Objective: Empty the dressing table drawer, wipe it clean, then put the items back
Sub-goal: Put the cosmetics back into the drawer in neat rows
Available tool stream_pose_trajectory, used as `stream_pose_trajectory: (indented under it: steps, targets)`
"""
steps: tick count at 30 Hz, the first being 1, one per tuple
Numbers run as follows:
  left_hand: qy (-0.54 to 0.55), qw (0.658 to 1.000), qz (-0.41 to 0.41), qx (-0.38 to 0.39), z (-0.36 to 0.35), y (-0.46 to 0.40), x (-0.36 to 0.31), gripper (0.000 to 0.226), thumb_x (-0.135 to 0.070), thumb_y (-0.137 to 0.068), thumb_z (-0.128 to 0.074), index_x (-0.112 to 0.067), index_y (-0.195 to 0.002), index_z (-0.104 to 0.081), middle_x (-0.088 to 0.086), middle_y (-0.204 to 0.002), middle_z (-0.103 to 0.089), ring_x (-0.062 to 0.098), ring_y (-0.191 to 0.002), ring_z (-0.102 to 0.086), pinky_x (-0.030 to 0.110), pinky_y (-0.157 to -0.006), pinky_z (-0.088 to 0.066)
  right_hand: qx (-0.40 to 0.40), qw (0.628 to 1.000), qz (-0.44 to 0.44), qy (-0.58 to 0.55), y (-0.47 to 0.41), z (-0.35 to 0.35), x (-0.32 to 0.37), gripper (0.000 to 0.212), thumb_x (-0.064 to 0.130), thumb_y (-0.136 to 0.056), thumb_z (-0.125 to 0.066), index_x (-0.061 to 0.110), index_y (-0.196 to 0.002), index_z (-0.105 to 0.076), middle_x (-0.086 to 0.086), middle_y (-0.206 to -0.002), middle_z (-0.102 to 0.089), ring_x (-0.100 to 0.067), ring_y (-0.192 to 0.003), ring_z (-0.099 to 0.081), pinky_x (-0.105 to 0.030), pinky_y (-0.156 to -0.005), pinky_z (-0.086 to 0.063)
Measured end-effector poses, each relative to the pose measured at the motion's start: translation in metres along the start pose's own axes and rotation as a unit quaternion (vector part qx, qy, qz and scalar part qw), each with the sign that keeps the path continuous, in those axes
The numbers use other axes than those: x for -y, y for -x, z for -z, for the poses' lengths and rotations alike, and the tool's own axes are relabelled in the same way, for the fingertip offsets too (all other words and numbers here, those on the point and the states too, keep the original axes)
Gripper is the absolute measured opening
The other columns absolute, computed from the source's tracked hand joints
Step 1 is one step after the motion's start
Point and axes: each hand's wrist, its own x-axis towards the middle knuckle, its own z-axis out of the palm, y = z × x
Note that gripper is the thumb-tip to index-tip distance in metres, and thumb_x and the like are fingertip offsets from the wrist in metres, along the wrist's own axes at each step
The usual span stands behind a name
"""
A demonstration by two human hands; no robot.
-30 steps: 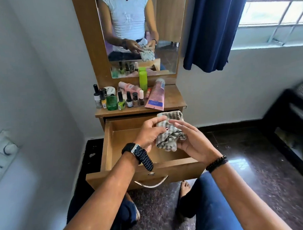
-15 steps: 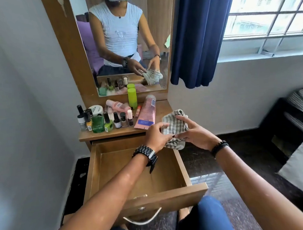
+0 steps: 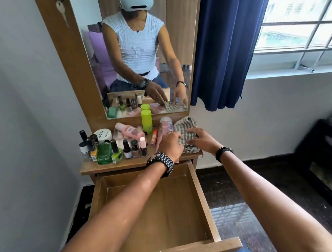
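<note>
The wooden drawer (image 3: 201, 200) is pulled out below me and holds nothing. A checked grey-white cloth (image 3: 186, 125) lies bunched on the right end of the dressing table top (image 3: 128, 164). My left hand (image 3: 170, 145), watch on its wrist, touches the cloth's left edge. My right hand (image 3: 200, 141) presses on the cloth with spread fingers. The mirror (image 3: 136, 55) shows both hands' fingers stretched out on the cloth. Left of it stand several nail polish bottles (image 3: 126, 149), a green glass bottle (image 3: 104, 155), a white jar (image 3: 102, 133), pink bottles (image 3: 129, 130) and a lime tube (image 3: 146, 121).
A pink tube (image 3: 164, 129) lies right beside my left hand. A blue curtain (image 3: 228, 42) hangs right of the mirror, beside a window (image 3: 300, 14). Dark furniture (image 3: 324, 154) stands at the far right on a dark polished floor (image 3: 245, 208). A white wall closes the left side.
Both hands have carried the cloth from above the drawer up onto the right end of the table top, where it now lies. My view has tilted upward.
</note>
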Motion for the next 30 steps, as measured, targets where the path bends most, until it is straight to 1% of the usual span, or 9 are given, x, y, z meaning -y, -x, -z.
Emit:
stream_pose_trajectory:
  steps: [6,10,12,15,18,20,22,25,30]
  targets:
    - [0.019,0.999,-0.007,-0.043,0.002,0.002,0.006,0.029,-0.004,-0.084,-0.055,-0.011,-0.111,-0.063,0.011,-0.113,-0.064,0.024,-0.105,-0.057,0.029,-0.087,-0.043,-0.049,0.998,-0.001,0.045,0.003,0.007,-0.006,0.041,0.033,-0.085,-0.065,0.031,-0.125,-0.056,-0.014,-0.149,-0.028,-0.028,-0.142,-0.019,-0.043,-0.115,-0.023]
    - [0.010,0.996,-0.009,-0.089,0.003,0.021,0.016,0.030,-0.005,-0.084,-0.056,-0.009,-0.113,-0.060,0.011,-0.123,-0.056,0.027,-0.114,-0.049,0.038,-0.102,-0.039,-0.174,0.984,0.040,0.012,0.012,0.005,0.012,0.016,0.024,-0.086,-0.065,0.020,-0.100,-0.069,-0.011,-0.120,-0.057,-0.024,-0.112,-0.052,-0.035,-0.095,-0.041]
    - [0.001,0.995,-0.007,-0.095,0.002,0.031,0.021,0.035,-0.004,-0.085,-0.056,-0.008,-0.119,-0.056,0.012,-0.135,-0.048,0.029,-0.127,-0.040,0.040,-0.106,-0.036,-0.155,0.987,0.037,-0.014,0.016,-0.001,0.027,0.011,0.020,-0.087,-0.064,0.013,-0.092,-0.071,-0.008,-0.103,-0.067,-0.018,-0.090,-0.059,-0.029,-0.079,-0.047]
    - [0.018,0.996,0.013,-0.084,0.000,0.042,0.028,0.049,-0.004,-0.084,-0.056,-0.008,-0.132,-0.044,0.008,-0.148,-0.035,0.026,-0.135,-0.033,0.039,-0.107,-0.038,-0.100,0.994,0.036,0.010,0.017,-0.017,0.048,0.016,0.018,-0.087,-0.063,0.004,-0.086,-0.071,-0.009,-0.089,-0.070,-0.017,-0.077,-0.059,-0.024,-0.064,-0.042]
    - [0.078,0.989,0.061,-0.109,-0.003,0.053,0.035,0.044,-0.006,-0.084,-0.058,-0.008,-0.126,-0.046,0.007,-0.136,-0.048,0.021,-0.120,-0.050,0.024,-0.091,-0.045,-0.080,0.996,0.019,0.037,0.007,-0.033,0.059,0.023,0.014,-0.085,-0.060,-0.006,-0.083,-0.070,-0.020,-0.086,-0.070,-0.029,-0.076,-0.060,-0.022,-0.058,-0.042]
    - [0.129,0.976,0.114,-0.130,-0.003,0.062,0.039,0.030,-0.010,-0.086,-0.059,-0.007,-0.113,-0.048,0.008,-0.116,-0.058,0.018,-0.097,-0.056,0.017,-0.070,-0.041,-0.077,0.996,0.002,0.040,-0.001,-0.040,0.061,0.025,0.016,-0.085,-0.060,-0.007,-0.080,-0.069,-0.017,-0.076,-0.065,-0.022,-0.070,-0.056,-0.015,-0.048,-0.035]
    - [0.185,0.959,0.165,-0.135,-0.006,0.067,0.044,0.021,-0.015,-0.088,-0.058,-0.009,-0.103,-0.045,0.011,-0.101,-0.060,0.017,-0.079,-0.054,0.018,-0.058,-0.040,-0.087,0.995,-0.022,0.032,-0.009,-0.045,0.060,0.025,0.021,-0.085,-0.064,-0.003,-0.082,-0.067,-0.013,-0.080,-0.064,-0.020,-0.073,-0.055,-0.021,-0.051,-0.036]
    - [0.288,0.920,0.241,-0.108,-0.011,0.067,0.051,0.020,-0.022,-0.091,-0.054,-0.015,-0.097,-0.037,0.009,-0.088,-0.058,0.023,-0.067,-0.060,0.038,-0.057,-0.056,-0.095,0.994,-0.048,0.031,-0.017,-0.053,0.053,0.034,0.031,-0.082,-0.068,0.000,-0.097,-0.064,-0.014,-0.098,-0.067,-0.022,-0.081,-0.059,-0.029,-0.065,-0.044]
    - [0.381,0.871,0.301,-0.068,-0.013,0.059,0.049,0.020,-0.027,-0.095,-0.048,-0.011,-0.101,-0.037,0.008,-0.082,-0.059,0.016,-0.054,-0.057,0.022,-0.038,-0.049,-0.089,0.994,-0.053,0.033,-0.020,-0.055,0.050,0.033,0.033,-0.080,-0.071,0.005,-0.093,-0.063,-0.015,-0.099,-0.069,-0.024,-0.081,-0.062,-0.028,-0.058,-0.048]
